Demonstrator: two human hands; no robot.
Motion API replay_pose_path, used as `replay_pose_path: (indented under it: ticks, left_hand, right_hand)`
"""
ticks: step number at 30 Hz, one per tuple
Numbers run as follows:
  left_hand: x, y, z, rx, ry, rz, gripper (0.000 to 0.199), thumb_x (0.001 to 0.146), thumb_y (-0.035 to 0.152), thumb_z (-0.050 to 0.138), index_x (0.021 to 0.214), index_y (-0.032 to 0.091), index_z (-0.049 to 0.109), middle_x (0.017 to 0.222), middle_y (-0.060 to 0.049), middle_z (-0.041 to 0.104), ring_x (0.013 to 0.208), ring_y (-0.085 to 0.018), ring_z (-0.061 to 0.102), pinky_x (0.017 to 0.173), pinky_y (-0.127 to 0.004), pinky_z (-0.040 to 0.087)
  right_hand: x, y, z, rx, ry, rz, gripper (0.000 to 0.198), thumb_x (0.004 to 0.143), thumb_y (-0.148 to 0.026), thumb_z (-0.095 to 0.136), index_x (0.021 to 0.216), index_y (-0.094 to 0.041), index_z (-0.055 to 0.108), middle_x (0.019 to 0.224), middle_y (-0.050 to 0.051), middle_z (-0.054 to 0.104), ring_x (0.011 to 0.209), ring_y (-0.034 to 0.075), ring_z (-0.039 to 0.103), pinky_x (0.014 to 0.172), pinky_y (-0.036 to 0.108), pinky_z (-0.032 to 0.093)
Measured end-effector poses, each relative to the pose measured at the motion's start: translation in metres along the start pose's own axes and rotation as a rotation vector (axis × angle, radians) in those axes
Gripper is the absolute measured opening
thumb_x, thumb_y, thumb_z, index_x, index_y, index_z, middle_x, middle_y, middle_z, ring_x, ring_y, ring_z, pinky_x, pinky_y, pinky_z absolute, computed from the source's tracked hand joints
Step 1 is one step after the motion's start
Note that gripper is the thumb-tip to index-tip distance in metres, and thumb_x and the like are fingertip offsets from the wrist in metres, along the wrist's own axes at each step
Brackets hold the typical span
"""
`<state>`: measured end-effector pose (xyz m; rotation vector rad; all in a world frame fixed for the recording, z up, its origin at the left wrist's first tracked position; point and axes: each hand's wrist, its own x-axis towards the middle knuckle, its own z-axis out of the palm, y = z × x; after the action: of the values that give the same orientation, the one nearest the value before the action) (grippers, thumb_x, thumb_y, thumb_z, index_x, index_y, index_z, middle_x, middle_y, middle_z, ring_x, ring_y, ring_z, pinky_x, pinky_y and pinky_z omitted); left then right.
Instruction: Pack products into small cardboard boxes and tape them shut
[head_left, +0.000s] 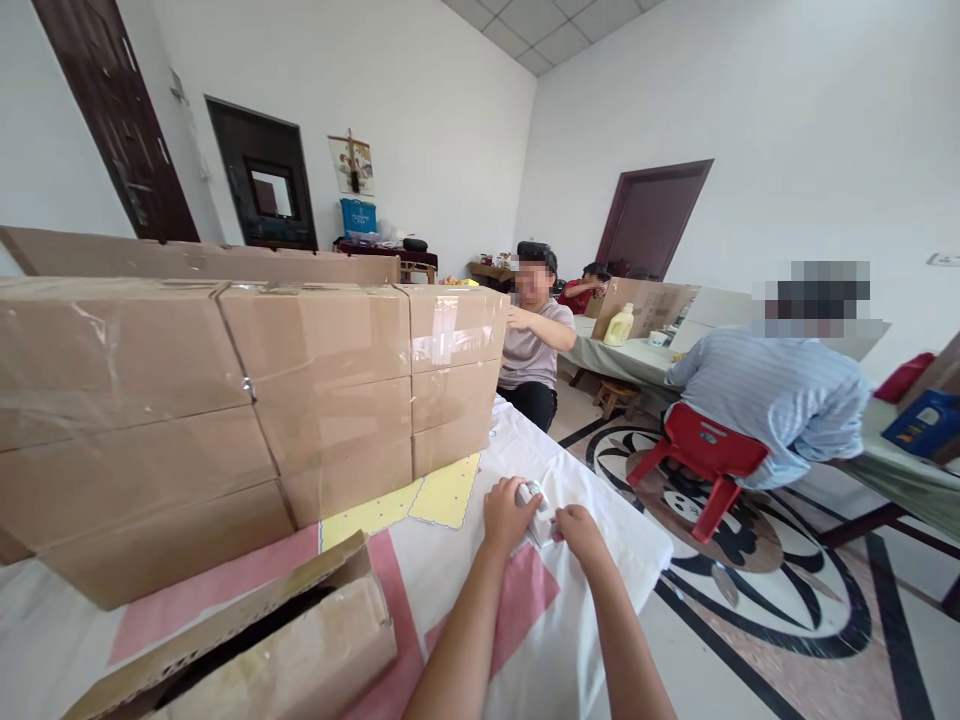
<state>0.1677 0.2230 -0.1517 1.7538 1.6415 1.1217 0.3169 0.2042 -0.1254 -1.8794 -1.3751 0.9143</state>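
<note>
A small white object [538, 523], whose exact kind I cannot make out, rests on or just above the tablecloth [600, 560] near the table's right corner. My left hand [504, 512] is closed on its left side, with the thumb over the top. My right hand [579, 530] is at the object's right side, fingers curled in a pinch. Whatever lies between those fingertips is too small to name. Beyond my hands, a yellow dotted cloth piece [448, 492] lies on the table.
Taped cardboard boxes [322, 400] form a wall across the left and far side. An opened cardboard box [300, 650] stands at the front left. A person [536, 345] sits past the boxes; another person [787, 390] sits on a red chair [712, 445] to the right.
</note>
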Motion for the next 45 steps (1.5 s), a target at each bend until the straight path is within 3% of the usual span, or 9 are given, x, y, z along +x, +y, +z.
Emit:
replay_pose_path:
  ticks: [11,18,26,32,39,45]
  left_hand:
    - [0.0,0.001,0.005,-0.014,0.018,0.003,0.03,0.086,0.044,0.062,0.11,0.029,0.065,0.116,-0.001,0.067,0.114,-0.023,0.059,0.1,-0.036,0.039]
    - [0.001,-0.001,0.006,-0.019,0.02,-0.006,0.03,0.083,0.041,0.064,0.11,0.029,0.065,0.116,0.0,0.068,0.115,-0.023,0.06,0.101,-0.036,0.041]
    - [0.004,0.004,0.006,-0.02,0.035,-0.025,0.029,0.082,0.035,0.069,0.109,0.028,0.064,0.115,-0.001,0.068,0.114,-0.023,0.062,0.103,-0.038,0.042]
    - [0.005,-0.006,0.01,0.029,-0.021,-0.049,0.034,0.084,0.039,0.071,0.116,0.031,0.061,0.123,0.0,0.066,0.12,-0.02,0.059,0.109,-0.034,0.04]
    - [0.007,-0.008,0.01,-0.052,-0.002,-0.016,0.03,0.084,0.037,0.074,0.111,0.03,0.063,0.12,-0.001,0.067,0.116,-0.022,0.061,0.106,-0.036,0.043]
    - [0.007,-0.011,0.009,-0.09,-0.014,0.001,0.029,0.085,0.038,0.073,0.111,0.031,0.062,0.123,0.0,0.066,0.118,-0.021,0.06,0.103,-0.035,0.045]
  right_hand:
    - [-0.011,0.007,0.0,0.336,-0.03,-0.055,0.025,0.065,-0.046,0.047,0.056,-0.023,0.044,0.054,0.0,0.05,0.055,0.015,0.049,0.053,0.027,0.032]
    - [-0.012,0.023,0.011,0.433,0.021,-0.087,0.038,0.068,-0.059,0.051,0.057,-0.023,0.044,0.055,-0.002,0.046,0.054,0.014,0.039,0.056,0.029,0.03]
    - [-0.017,0.043,0.019,0.501,0.097,-0.255,0.037,0.081,-0.054,0.054,0.065,-0.022,0.048,0.062,-0.002,0.048,0.063,0.016,0.044,0.063,0.03,0.035]
    - [-0.017,0.044,0.022,0.503,0.125,-0.211,0.031,0.081,-0.045,0.056,0.063,-0.021,0.051,0.059,-0.003,0.047,0.061,0.014,0.041,0.06,0.028,0.031]
    - [-0.019,0.04,0.024,0.585,0.117,-0.155,0.024,0.083,-0.035,0.057,0.066,-0.021,0.05,0.061,-0.005,0.045,0.059,0.012,0.039,0.058,0.027,0.029]
    - [-0.027,0.033,0.02,0.591,0.074,-0.098,0.03,0.085,-0.043,0.065,0.07,-0.021,0.052,0.055,-0.006,0.042,0.05,0.009,0.032,0.05,0.026,0.02]
